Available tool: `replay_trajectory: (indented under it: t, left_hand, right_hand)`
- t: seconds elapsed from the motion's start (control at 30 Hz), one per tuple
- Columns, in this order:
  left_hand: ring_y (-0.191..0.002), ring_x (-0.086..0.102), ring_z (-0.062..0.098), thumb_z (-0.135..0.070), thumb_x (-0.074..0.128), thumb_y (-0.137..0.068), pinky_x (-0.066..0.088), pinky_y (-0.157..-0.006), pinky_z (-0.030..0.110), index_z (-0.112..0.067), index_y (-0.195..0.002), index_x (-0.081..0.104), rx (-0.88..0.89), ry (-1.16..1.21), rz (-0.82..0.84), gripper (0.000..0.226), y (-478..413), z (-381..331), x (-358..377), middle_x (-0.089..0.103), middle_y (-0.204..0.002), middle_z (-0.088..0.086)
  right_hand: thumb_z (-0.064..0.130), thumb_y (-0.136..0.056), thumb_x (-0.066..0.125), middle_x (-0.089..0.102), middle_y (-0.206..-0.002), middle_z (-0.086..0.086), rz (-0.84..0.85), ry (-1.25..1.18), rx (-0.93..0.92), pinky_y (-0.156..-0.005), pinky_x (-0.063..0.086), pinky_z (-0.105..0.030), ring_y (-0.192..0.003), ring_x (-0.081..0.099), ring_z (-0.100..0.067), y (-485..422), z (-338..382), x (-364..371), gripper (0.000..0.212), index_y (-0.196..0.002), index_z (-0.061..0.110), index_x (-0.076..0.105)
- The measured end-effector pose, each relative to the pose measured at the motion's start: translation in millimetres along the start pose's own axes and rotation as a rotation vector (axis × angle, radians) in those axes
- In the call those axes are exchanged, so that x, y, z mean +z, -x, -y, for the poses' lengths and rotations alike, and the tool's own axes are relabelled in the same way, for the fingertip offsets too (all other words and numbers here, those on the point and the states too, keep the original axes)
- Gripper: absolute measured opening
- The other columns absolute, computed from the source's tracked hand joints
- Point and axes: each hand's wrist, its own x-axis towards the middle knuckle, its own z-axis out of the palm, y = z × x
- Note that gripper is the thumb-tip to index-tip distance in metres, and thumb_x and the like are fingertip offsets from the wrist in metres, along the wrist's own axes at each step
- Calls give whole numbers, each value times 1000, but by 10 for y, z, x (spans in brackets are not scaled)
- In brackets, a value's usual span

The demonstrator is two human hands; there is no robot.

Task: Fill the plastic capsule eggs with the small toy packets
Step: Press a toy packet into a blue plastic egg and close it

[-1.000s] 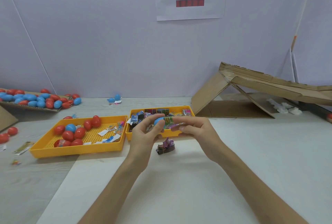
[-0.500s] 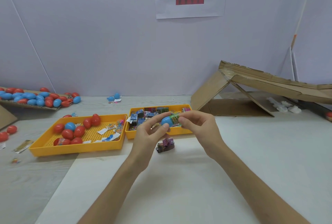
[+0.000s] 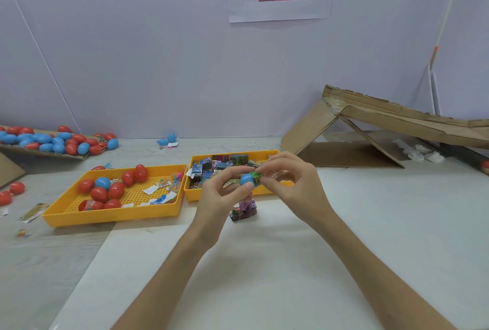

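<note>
My left hand (image 3: 222,192) pinches a blue capsule egg half (image 3: 246,179) in front of the right yellow tray (image 3: 238,193). My right hand (image 3: 291,184) pinches a green toy packet (image 3: 256,177) that sits partly inside the blue half. That tray holds several small toy packets (image 3: 211,168). A dark purple packet (image 3: 243,209) lies on the white mat just below my hands. The left yellow tray (image 3: 111,214) holds several red eggs (image 3: 105,193) and one blue egg (image 3: 102,182), plus loose paper slips.
A cardboard sheet at the far left carries a pile of red and blue eggs (image 3: 53,141). Loose red eggs (image 3: 12,192) lie at the left edge. A folded cardboard ramp (image 3: 383,128) stands at the right. Two blue egg halves (image 3: 168,140) sit by the back wall.
My hands have come closer together and the green packet has gone further into the blue half. The hands sit slightly to the right of where they were.
</note>
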Motion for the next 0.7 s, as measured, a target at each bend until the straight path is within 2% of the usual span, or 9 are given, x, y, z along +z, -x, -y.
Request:
replay_trajectory:
  t: [0.1,0.23,0.33,0.43,0.57,0.7]
  left_hand:
    - [-83,71,14,-18,72,-85,58,-77,27,-28,-108,77,1,-8,-9,25,-4,-5,-4,73,-105,0]
    - [-82,70,15,-20,72,-83,58,-76,26,-31,-106,77,2,-10,-6,26,-5,-12,-5,73,-104,3]
    - [-82,69,14,-18,71,-82,58,-75,26,-30,-107,77,15,-3,-8,28,-7,-9,-7,69,-108,10]
    - [-81,66,12,-16,70,-81,58,-75,28,-28,-105,76,15,1,-10,28,-15,-6,-3,66,-108,14]
    - [-75,66,13,-15,68,-78,57,-72,31,-28,-99,76,3,-43,-30,26,-20,11,-2,71,-100,0]
    - [-72,66,10,-12,66,-76,57,-68,24,-30,-96,75,-2,-67,-41,28,-29,13,-4,70,-96,-11]
  right_hand:
    - [14,-81,76,66,-99,4,16,43,-19,-69,51,-20,-95,66,-11,8,-4,1,19,-88,31,77]
    - [18,-80,76,66,-97,7,17,46,-5,-67,49,-19,-94,65,-9,10,-13,-4,14,-87,30,77]
    - [18,-79,76,66,-96,9,21,10,33,-69,50,-22,-93,65,-8,9,-11,6,13,-85,30,78]
    - [17,-78,76,67,-96,4,13,-24,69,-70,50,-28,-91,66,-10,6,-2,20,13,-83,30,78]
    - [11,-79,77,67,-99,0,36,-29,80,-70,49,-28,-85,66,-11,17,-5,32,18,-83,28,77]
    - [2,-82,78,66,-100,-1,64,7,71,-69,49,-27,-84,66,-11,29,-15,36,18,-86,19,77]
